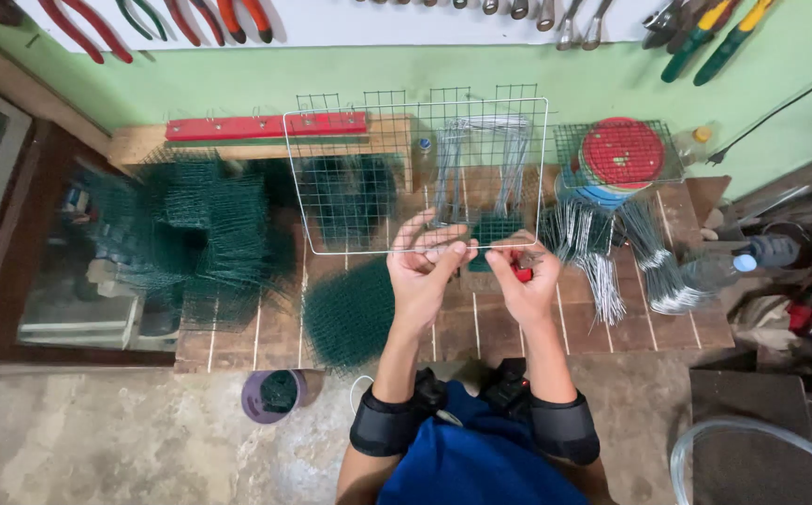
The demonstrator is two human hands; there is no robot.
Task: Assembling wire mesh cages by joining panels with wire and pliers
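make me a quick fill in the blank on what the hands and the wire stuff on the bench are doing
1. Both hands, left hand and right hand, grip the ____ edge of the white wire grid.
2. The right hand also holds a small ____ tool.
3. The piles of mesh left of the grid are dark ____.

Missing words: bottom; red; green

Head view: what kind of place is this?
Probably a small wire-craft workshop: pliers hang on the wall, green mesh pieces cover the wooden bench, and both hands hold a white wire grid.
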